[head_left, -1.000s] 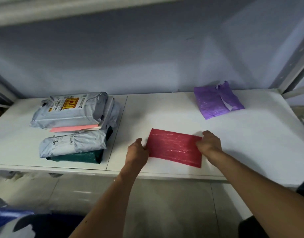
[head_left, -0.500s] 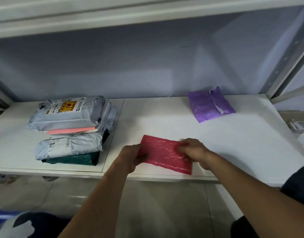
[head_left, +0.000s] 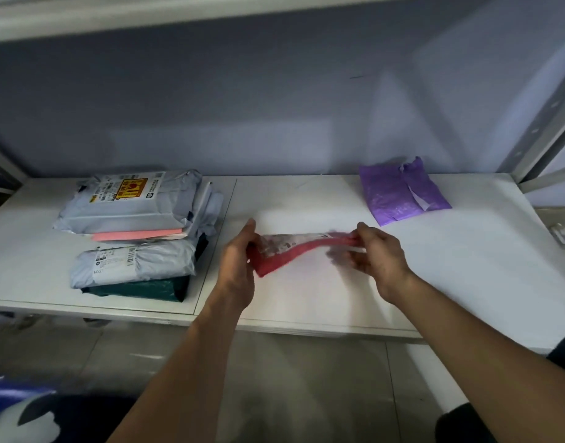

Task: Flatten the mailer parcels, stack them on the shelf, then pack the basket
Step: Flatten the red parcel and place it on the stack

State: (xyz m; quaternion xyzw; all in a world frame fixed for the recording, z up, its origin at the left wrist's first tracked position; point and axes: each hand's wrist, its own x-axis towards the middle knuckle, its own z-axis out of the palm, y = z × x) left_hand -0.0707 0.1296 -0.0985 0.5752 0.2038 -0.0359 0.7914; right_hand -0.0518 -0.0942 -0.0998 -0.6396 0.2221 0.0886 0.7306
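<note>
Fingers and thumb of the left hand (head_left: 238, 266) curl round the left end of the red mailer (head_left: 284, 255); the right hand (head_left: 381, 260) pinches its right end. The mailer hangs tilted between them, over the shelf (head_left: 466, 266). Left of the left hand: a stack of parcels (head_left: 134, 219), grey, pink and green. Beyond the right hand: a purple mailer (head_left: 399, 193), well apart.

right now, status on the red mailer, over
Left hand, right hand each grip an end of the red mailer. Mailer tilted up over the shelf. Parcel stack left, purple mailer back right, neither in the way.
</note>
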